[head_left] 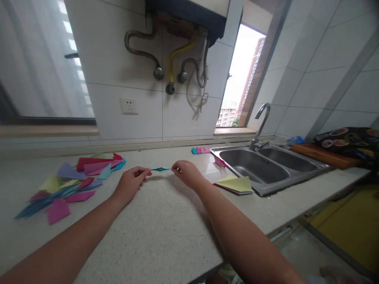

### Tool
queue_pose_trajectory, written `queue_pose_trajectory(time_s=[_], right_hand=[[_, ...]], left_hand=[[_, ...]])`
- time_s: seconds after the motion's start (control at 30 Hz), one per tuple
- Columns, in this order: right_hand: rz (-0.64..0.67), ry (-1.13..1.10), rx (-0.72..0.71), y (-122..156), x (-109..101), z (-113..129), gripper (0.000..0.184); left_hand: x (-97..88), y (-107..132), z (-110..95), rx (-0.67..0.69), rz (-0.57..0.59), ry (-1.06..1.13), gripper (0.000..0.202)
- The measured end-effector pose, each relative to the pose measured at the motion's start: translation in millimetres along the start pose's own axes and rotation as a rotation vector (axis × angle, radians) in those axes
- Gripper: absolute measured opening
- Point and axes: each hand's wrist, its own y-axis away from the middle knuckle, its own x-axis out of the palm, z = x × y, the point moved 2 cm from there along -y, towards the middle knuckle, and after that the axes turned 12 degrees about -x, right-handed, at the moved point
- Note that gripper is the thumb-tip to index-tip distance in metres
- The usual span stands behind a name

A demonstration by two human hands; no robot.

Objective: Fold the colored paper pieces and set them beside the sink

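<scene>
A small teal piece of folded paper point(160, 169) is stretched between my two hands, just above the speckled countertop point(154, 225). My left hand point(133, 179) pinches its left end between thumb and fingers. At its right end, my right hand point(186, 172) pinches the other tip, with the fingers closed. The paper is narrow at both ends and a little wider in the middle. Left of my left hand lies a loose pile of folded coloured papers point(75, 175) in pink, red, blue, purple and yellow.
Yellow folded paper point(235, 184) lies by the double steel sink point(254, 165). Small pink and teal folded pieces point(202, 150) stand near the wall, with a pink one point(219, 162) at the sink's rim. A wooden board point(325, 156) holds a dark patterned cloth item. Pipes hang above.
</scene>
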Motion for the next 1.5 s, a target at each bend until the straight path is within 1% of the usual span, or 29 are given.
queue_pose_trajectory(time_s=[0.13, 0.2, 0.3, 0.37, 0.47, 0.57, 0.63, 0.7, 0.77, 0.83, 1.0, 1.13, 1.33, 1.5], right_hand=[[0.041, 0.055, 0.008, 2, -1, 3, 0.012], [0.045, 0.083, 0.024, 3, -4, 5, 0.013], [0.019, 0.134, 0.076, 4, -14, 5, 0.013], [-0.01, 0.166, 0.133, 6, -27, 1, 0.015], [-0.063, 0.228, 0.264, 15, -52, -15, 0.017], [-0.124, 0.314, 0.409, 34, -78, -38, 0.019], [-0.142, 0.365, 0.535, 50, -90, -55, 0.02], [-0.159, 0.394, 0.677, 67, -97, -70, 0.023], [-0.153, 0.412, 0.783, 78, -99, -82, 0.025], [-0.114, 0.425, 0.846, 84, -99, -92, 0.026], [0.047, 0.468, 0.933, 87, -97, -112, 0.027], [0.145, 0.442, 1.004, 90, -92, -126, 0.031], [0.197, 0.455, 1.034, 89, -82, -132, 0.03], [0.207, 0.458, 1.075, 91, -80, -133, 0.03]], left_hand=[[-0.2, 3, -4, 0.004, 0.041, -0.004, 0.041], [0.4, 4, -6, 0.014, 0.068, 0.035, 0.047], [1.8, 3, -4, 0.015, 0.104, 0.069, 0.056], [3.1, 2, 0, 0.015, 0.139, 0.053, 0.053], [5.6, 0, 5, 0.031, 0.222, -0.004, 0.045], [7.2, 1, 8, 0.048, 0.275, -0.085, 0.038], [7.8, 1, 8, 0.065, 0.296, -0.144, 0.036], [8.1, 2, 7, 0.085, 0.308, -0.2, 0.034], [8.1, 2, 6, 0.096, 0.31, -0.243, 0.033], [8.0, 3, 6, 0.098, 0.31, -0.265, 0.033], [9.0, 4, 5, 0.082, 0.323, -0.272, 0.036], [9.5, 5, 3, 0.093, 0.314, -0.313, 0.035], [9.6, 7, 1, 0.113, 0.311, -0.376, 0.034], [9.8, 8, 1, 0.124, 0.326, -0.406, 0.032]])
